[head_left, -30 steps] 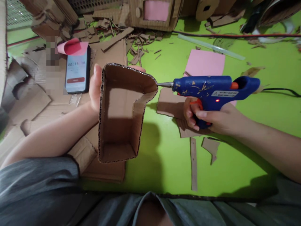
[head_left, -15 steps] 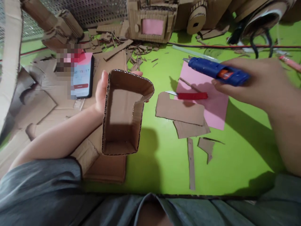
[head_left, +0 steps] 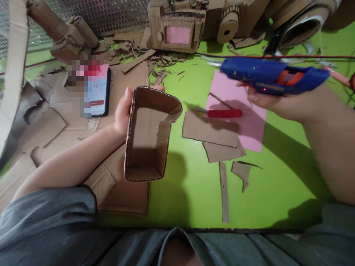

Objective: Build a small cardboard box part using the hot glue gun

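My left grip (head_left: pixel 122 111): wrapped round box (head_left: pixel 146 144). My right grip (head_left: pixel 277 103): holding glue gun (head_left: pixel 260 74), lamp lit. Risk: hot nozzle dripping onto paper (head_left: pixel 249 129).

Wearer seen from above. The left forearm (head_left: pixel 69 166) and right forearm (head_left: pixel 327 147) are bare down to the left hand (head_left: pixel 122 112) and right hand (head_left: pixel 273 103). A short grey left sleeve (head_left: pixel 47 214), soft and creased, matches the right sleeve (head_left: pixel 338 218). Folded grey cloth (head_left: pixel 249 247) spans the lower edge.

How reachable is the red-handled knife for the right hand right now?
Probably not directly: the right hand grips the glue gun. The knife lies uncovered on the pink paper near it; the left hand holds the cardboard box.
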A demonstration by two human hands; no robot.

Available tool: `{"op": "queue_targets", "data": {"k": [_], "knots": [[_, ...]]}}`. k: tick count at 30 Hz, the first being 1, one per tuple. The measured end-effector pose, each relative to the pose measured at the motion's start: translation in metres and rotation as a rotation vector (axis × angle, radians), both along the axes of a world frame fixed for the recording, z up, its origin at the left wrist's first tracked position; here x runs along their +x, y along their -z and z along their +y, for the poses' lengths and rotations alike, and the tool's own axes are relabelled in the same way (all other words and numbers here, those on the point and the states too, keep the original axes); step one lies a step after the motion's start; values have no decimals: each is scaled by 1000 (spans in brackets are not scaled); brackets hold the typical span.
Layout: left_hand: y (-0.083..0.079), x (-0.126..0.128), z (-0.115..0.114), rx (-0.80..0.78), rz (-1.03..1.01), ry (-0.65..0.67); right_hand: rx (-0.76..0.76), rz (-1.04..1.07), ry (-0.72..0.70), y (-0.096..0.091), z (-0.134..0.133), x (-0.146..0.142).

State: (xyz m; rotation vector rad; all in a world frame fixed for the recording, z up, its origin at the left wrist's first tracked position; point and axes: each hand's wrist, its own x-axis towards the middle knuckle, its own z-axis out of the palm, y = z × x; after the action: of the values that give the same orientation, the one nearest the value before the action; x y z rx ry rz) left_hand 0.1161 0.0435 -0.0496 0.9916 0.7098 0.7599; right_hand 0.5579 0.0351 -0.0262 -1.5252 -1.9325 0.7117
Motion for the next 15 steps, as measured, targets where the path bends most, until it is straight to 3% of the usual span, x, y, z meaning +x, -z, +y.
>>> {"op": "queue_targets", "data": {"k": [1,3,4,5,8,10,12,15], "knots": [[0,1,0,5,-14,17,-24,93,-87,-6,-4,-7],[-2,3,-2,11,-18,6,-109,77,-358,-19,-7,-16],[-3,4,-3,13,-14,-14,-97,39,-441,-23,-7,-18],[-5,5,-5,8,-1,-32,-69,-28,-434,-26,-5,-18],[-6,6,-6,-19,45,-50,29,-389,-95,-21,9,-13],[-5,5,-3,-44,55,-40,-35,-638,105,-12,22,-8],[-3,3,-1,-61,36,-29,-149,-761,163,-3,36,-2],[-4,2,-1,-65,36,-8,-246,-768,130,2,51,14]]}}
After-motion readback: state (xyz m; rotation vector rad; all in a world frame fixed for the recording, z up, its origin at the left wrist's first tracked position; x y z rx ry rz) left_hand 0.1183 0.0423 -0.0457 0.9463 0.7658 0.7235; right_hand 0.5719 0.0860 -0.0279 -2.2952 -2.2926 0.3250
